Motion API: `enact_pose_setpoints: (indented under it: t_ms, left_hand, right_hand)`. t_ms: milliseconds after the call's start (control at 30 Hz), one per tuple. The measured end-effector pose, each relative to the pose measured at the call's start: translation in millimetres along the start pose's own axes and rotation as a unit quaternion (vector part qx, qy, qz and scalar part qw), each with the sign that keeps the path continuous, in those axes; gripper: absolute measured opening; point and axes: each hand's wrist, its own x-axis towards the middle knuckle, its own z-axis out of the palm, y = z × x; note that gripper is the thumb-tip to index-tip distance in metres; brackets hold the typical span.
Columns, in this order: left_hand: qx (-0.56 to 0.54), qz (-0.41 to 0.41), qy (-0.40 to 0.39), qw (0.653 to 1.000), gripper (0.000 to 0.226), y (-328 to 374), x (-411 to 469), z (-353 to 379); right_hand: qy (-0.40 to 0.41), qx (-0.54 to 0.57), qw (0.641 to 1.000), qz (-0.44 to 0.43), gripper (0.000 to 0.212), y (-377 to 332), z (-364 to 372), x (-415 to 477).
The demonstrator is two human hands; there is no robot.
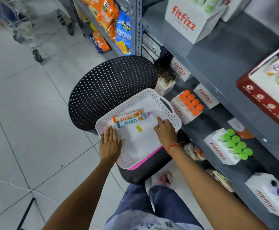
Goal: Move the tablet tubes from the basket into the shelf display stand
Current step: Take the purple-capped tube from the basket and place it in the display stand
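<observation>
Glossy grey floor tiles, metal shelving on the right. White perforated plastic basket (162,98) sits on a black chair (112,83) with a dotted back. Orange-capped tube (127,115), blue-capped tube (131,121) and a purple-capped one (150,114) lie inside. Left hand (110,143) rests flat, fingers spread, on the basket's rim. Right hand (166,131) reaches in, fingers loosely curled, holding nothing. Cardboard display stand (183,112) holds orange caps.
</observation>
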Motion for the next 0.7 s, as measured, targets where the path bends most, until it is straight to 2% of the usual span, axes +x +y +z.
enact_pose_setpoints:
  t_ms: [33,100,200,333,500,600,700]
  left_hand:
    - [0.000,0.017,0.009,1.000,0.061,10.0,2.1,-5.9]
    - [-0.015,0.000,0.020,1.000,0.063,16.1,9.5,-10.1]
    - [-0.031,0.079,0.058,0.995,0.065,61.6,23.7,-37.6]
    - [-0.087,0.176,0.130,0.972,0.062,153.1,48.5,-91.2]
    - [-0.114,0.321,0.195,0.920,0.062,266.5,53.1,-142.9]
    - [-0.141,0.367,0.201,0.897,0.065,318.4,39.4,-156.1]
    - [-0.144,0.384,0.179,0.894,0.073,347.6,23.7,-152.1]
  right_hand:
    - [0.026,0.031,0.999,0.014,0.041,5.4,-20.7,-5.9]
    - [0.033,0.080,0.996,0.001,0.038,1.6,-42.9,-6.4]
    - [0.062,0.132,0.989,0.024,0.031,15.8,-98.5,-27.8]
    - [0.124,0.134,0.983,0.029,0.024,43.5,-178.7,-67.6]
    - [0.238,0.125,0.961,0.058,0.022,82.0,-269.9,-124.6]
    - [0.296,0.153,0.937,0.101,0.032,105.2,-317.6,-159.7]
    - [0.332,0.126,0.925,0.136,0.029,128.6,-357.7,-195.4]
